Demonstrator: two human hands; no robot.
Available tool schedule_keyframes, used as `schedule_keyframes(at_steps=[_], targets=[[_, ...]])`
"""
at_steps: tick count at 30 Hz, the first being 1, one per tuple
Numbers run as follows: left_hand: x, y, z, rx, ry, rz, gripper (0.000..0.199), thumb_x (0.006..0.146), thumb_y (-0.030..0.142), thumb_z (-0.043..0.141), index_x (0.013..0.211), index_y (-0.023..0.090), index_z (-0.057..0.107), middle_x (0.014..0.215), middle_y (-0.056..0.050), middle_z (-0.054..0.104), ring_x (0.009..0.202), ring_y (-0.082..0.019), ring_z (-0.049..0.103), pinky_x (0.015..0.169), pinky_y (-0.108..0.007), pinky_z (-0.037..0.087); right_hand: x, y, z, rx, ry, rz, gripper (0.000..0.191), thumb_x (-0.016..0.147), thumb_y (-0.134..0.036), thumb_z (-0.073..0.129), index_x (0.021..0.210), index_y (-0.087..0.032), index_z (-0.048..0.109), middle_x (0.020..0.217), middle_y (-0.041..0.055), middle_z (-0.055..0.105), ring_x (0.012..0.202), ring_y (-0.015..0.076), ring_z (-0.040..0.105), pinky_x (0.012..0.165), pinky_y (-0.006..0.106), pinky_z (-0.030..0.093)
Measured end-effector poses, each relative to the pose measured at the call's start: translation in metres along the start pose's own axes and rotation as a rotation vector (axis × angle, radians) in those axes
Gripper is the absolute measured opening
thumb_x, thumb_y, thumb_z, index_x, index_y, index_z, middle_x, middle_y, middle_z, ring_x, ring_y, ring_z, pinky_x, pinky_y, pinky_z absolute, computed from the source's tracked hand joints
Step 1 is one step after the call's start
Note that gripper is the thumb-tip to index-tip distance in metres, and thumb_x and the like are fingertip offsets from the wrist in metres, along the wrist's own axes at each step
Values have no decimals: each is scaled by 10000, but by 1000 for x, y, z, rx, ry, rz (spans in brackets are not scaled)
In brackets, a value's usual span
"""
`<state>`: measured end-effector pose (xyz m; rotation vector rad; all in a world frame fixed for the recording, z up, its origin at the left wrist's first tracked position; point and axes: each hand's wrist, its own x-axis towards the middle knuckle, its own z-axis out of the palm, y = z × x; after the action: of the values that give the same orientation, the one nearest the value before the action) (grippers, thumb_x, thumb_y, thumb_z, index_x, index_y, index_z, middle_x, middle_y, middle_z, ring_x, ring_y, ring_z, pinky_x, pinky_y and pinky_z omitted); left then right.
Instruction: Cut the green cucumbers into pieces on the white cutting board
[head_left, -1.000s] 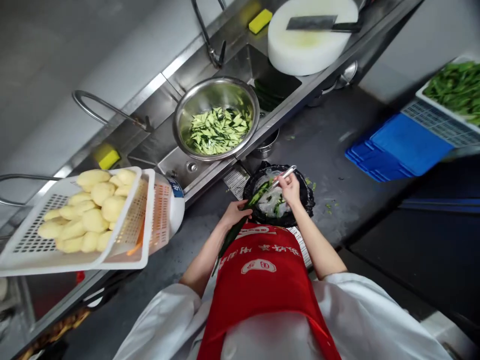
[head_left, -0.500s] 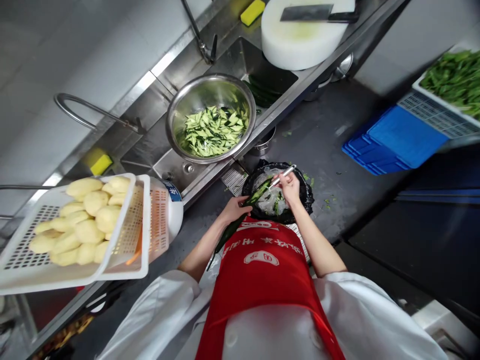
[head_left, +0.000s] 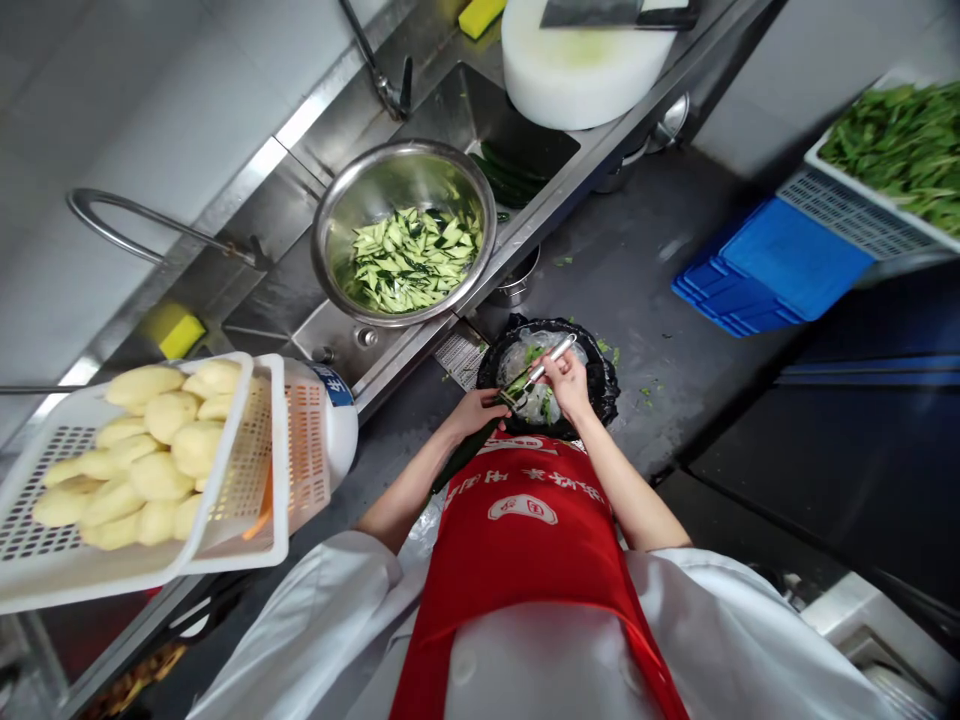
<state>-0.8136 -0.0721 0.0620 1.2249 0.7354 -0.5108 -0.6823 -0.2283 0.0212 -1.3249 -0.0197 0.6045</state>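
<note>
My left hand (head_left: 478,412) is closed around a dark green cucumber (head_left: 463,453), which slants from near my apron up over the bin. In my right hand (head_left: 568,382) is a peeler with a silver handle (head_left: 559,350); its head lies against the cucumber close to my left fingers. The cucumber's far end looks paler, with skin taken off in part. Below both hands stands a round bin lined with a black bag (head_left: 604,375), holding a clear plastic bag and green peelings (head_left: 550,408).
A steel bowl of cut cucumber (head_left: 420,262) sits on the sink edge. Whole cucumbers (head_left: 506,180) lie in the sink beside a white chopping block (head_left: 585,85) with a cleaver (head_left: 592,12). Peeled potatoes (head_left: 161,470) fill a basket at left. Blue crates (head_left: 787,260) stand right, near leafy greens (head_left: 896,150).
The peeler has moved down along the cucumber toward my left hand. My view has shifted slightly, so the sink and block sit further left and higher.
</note>
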Motion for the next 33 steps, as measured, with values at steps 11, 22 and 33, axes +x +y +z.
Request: schedule_keyframes(at_steps=[11,22,33], targets=[[2,-5,-5,17,2,-69,795,697,328,844,1371,106,486,617,-8,664,417,-122,580,431,-207,445,8,-12,-44,-17,230,-140,351,797,-504,675,984,-265,498,883,5,695,735,154,678,629,287,568],[-15,-9,-11,-97,-38,-55,638,737,230,784,1307,83,537,813,-86,707,588,-182,694,477,-230,522,25,9,-70,6,400,-190,376,765,-487,710,961,-251,492,848,-13,692,687,140,674,609,271,548],[-13,-4,-3,27,25,-40,496,791,199,740,1263,111,619,771,-47,718,588,-128,660,562,-208,514,0,14,-39,43,216,-66,399,759,-553,696,958,-261,511,838,-7,696,678,157,676,581,290,562]])
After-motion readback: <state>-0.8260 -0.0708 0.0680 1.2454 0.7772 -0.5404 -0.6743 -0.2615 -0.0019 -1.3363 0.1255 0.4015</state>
